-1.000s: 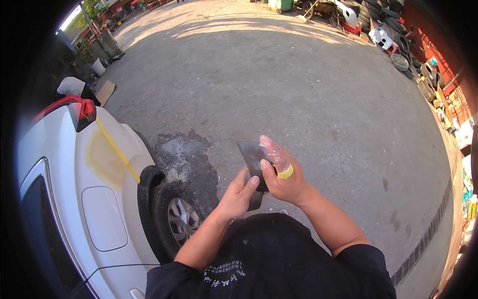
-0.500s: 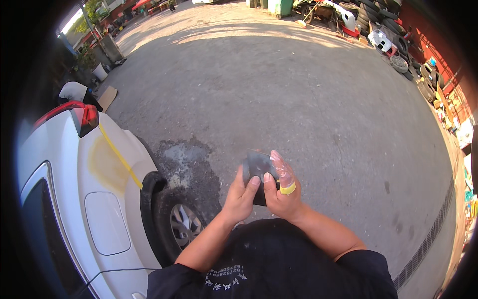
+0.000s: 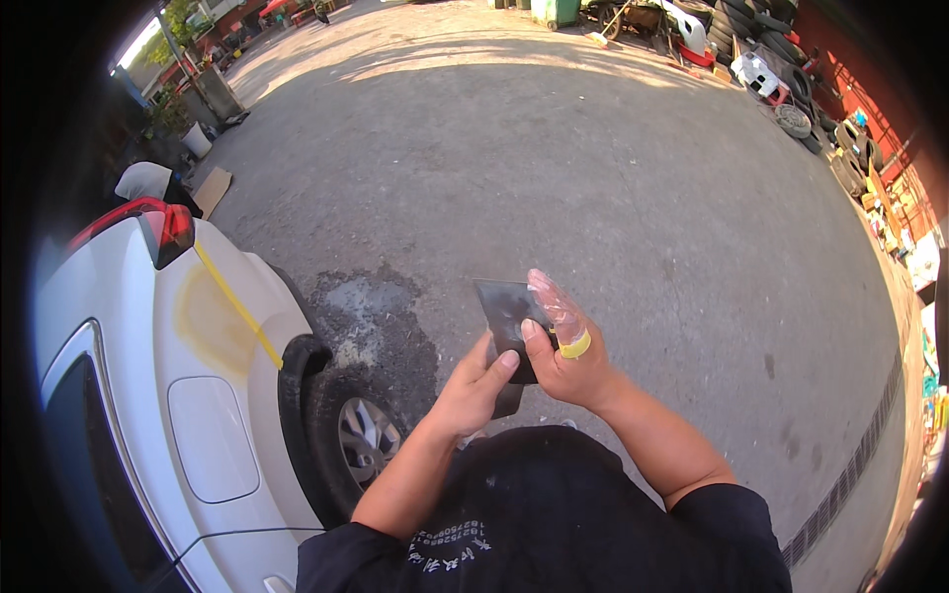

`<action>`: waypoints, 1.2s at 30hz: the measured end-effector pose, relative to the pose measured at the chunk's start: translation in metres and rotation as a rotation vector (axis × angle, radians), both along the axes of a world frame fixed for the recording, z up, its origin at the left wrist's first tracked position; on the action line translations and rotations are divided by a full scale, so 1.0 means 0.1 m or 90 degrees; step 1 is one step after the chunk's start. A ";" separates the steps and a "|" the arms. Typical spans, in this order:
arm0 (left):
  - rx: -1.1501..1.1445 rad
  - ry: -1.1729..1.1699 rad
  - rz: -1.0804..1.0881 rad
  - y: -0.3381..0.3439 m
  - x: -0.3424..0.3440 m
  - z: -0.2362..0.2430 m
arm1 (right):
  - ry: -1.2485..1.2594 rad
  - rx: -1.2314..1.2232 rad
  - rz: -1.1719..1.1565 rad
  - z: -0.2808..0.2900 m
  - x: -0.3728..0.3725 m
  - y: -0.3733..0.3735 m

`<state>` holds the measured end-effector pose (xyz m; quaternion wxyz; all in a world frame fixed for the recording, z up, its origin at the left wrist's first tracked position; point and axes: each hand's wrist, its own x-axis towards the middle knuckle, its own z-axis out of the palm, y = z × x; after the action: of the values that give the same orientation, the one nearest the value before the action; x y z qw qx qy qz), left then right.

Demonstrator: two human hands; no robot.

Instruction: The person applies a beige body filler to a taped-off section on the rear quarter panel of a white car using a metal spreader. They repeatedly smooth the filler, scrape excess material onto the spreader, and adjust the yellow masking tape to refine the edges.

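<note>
A dark grey sheet of sandpaper (image 3: 505,308) is between my two hands, in front of my body. My left hand (image 3: 472,393) pinches its lower left part, thumb on top. My right hand (image 3: 576,371) grips the right side, thumb pressed on the face and fingers behind it. Clear plastic wraps fingers of my right hand, held by a band of yellow tape (image 3: 574,344). A darker flap of the sheet hangs below my left thumb. To my left stands a white car (image 3: 213,415) with a yellowish sanded filler patch (image 3: 210,321) on its rear panel.
Yellow tape (image 3: 237,304) runs down the car panel to the black wheel arch above the rear wheel (image 3: 364,440). Beside it is a damp patch (image 3: 371,306) on concrete. A drain grate (image 3: 850,474) lies right; tyres (image 3: 736,25) are piled far right.
The sandpaper has tilted and shifted slightly left, its upper corner swinging outward. My right hand has moved up a little, while my left thumb has slid lower along the sheet.
</note>
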<state>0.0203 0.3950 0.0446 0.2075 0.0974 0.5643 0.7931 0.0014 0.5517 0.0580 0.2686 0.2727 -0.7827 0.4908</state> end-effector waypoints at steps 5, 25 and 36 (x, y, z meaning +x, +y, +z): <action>0.026 -0.036 0.009 -0.09 -0.06 0.08 | 0.072 0.024 -0.042 0.00 -0.04 0.11; -0.120 -0.108 -0.108 -0.22 -0.08 0.13 | -0.201 0.060 0.072 -0.01 0.04 0.18; -0.094 -0.225 -0.114 -0.30 -0.07 0.14 | -0.205 0.064 0.064 -0.11 0.09 0.18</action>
<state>0.0134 0.3654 0.0586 0.3792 -0.0092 0.5646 0.7330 0.0105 0.5695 0.0466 0.1012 0.2427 -0.8244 0.5013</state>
